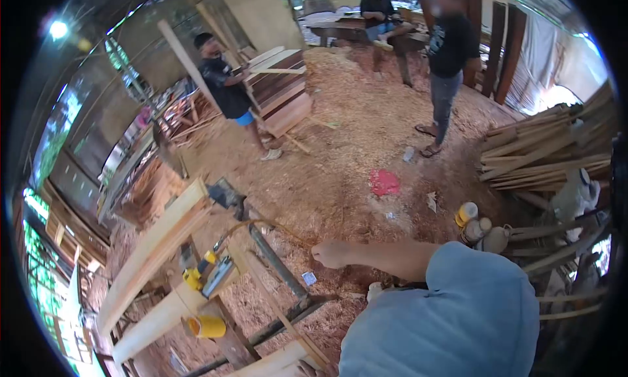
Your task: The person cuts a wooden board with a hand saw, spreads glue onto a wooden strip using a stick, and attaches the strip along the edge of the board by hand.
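Light-blue clothing (445, 318) fills the lower right of the head view, and from it the bare right arm reaches to the right hand (330, 254), fingers seemingly curled beside a yellow cord (280, 226), any grip unclear. Fingers of the left hand (309, 370) show at a plank's (278, 362) end, their opening unclear. Left of both, a yellow-and-grey power tool (208, 273) rests on a pale board (171, 309).
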Demonstrator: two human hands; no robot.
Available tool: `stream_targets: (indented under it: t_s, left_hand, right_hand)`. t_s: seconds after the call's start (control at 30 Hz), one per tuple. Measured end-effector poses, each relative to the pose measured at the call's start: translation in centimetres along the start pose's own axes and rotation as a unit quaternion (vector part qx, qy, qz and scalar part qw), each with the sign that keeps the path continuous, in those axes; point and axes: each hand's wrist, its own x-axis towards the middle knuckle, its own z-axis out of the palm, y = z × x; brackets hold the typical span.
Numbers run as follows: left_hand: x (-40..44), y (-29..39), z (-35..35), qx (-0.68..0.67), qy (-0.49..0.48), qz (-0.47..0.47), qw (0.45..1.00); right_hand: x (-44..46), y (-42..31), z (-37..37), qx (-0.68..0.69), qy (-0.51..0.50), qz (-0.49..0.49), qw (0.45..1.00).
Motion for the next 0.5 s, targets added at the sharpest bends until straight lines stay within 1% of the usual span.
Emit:
stream_targets:
  t_s: [0.03, 0.1, 0.13, 0.17, 0.23, 0.27, 0.33, 0.37, 0.43, 0.5]
  left_hand:
    - [1.3, 0.5, -0.9, -0.001, -0.012, 0.024, 1.000]
    - [3.3, 0.9, -2.1, 0.002, -0.040, 0.071, 0.997]
    - [4.0, 1.1, -2.6, 0.000, -0.053, 0.087, 0.995]
    - [4.5, 1.1, -2.8, -0.002, -0.064, 0.103, 0.993]
    - [5.0, 1.1, -3.0, -0.011, -0.081, 0.128, 0.988]
    - [5.1, 1.1, -3.0, -0.014, -0.084, 0.140, 0.986]
    - [5.2, 0.8, -3.0, -0.023, -0.083, 0.165, 0.983]
    - [5.1, 0.5, -3.0, -0.026, -0.082, 0.180, 0.980]
    - [5.2, -0.2, -3.4, -0.028, -0.078, 0.212, 0.974]
    - [5.7, -1.2, -3.7, -0.030, -0.078, 0.227, 0.970]
  right_hand:
    - [-0.2, 2.6, 0.6, 0.004, 0.026, 0.017, 1.000]
    - [-5.6, 2.6, -1.0, 0.011, -0.034, 0.055, 0.998]
    - [-7.5, 2.3, -1.1, 0.041, -0.067, 0.083, 0.993]
    - [-9.3, 2.7, 0.6, 0.016, -0.060, 0.070, 0.996]
    - [-12.5, 3.3, 3.3, 0.055, -0.093, 0.087, 0.990]
    - [-13.5, 3.1, 4.3, 0.053, -0.090, 0.088, 0.991]
    - [-14.7, 2.2, 6.7, 0.111, -0.165, 0.078, 0.977]
    - [-15.0, 1.5, 8.2, 0.112, -0.155, 0.078, 0.978]
    - [-15.0, 0.3, 11.4, 0.208, -0.184, 0.053, 0.959]
    - [-15.4, -3.7, 11.4, 0.183, -0.183, 0.061, 0.964]
